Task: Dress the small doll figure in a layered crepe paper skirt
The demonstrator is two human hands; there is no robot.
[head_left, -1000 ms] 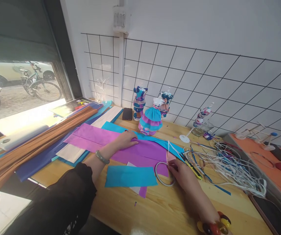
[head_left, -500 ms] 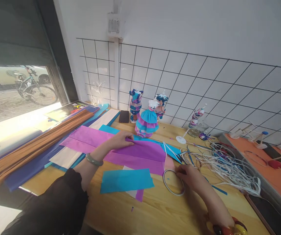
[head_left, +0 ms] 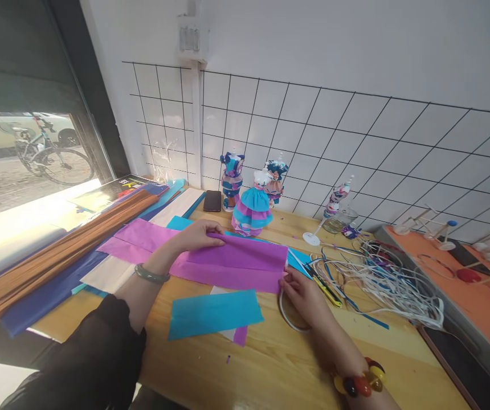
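A long strip of purple crepe paper (head_left: 245,254) lies across the table with a lengthwise fold line. My left hand (head_left: 205,234) pinches its upper edge near the middle. At the strip's right end, my right hand (head_left: 299,289) has thumb and fingers closed on the edge. Under my right wrist lies a thin white ring (head_left: 288,316), partly hidden. A cut blue crepe paper piece (head_left: 216,313) rests nearer me, over white and purple scraps. A yellow box cutter (head_left: 329,291) lies just right of my right hand.
Small dress forms in paper dresses, one with a tiered blue and purple skirt (head_left: 252,207), stand at the back by a phone (head_left: 212,201). Tangled paper strips (head_left: 392,285) cover the right side beside an orange tray (head_left: 424,250). Brown paper rolls (head_left: 78,245) lie left.
My right hand has moved left from beside the ring to the purple paper's right end and closed on it. The box cutter is now more visible. The view has shifted slightly.
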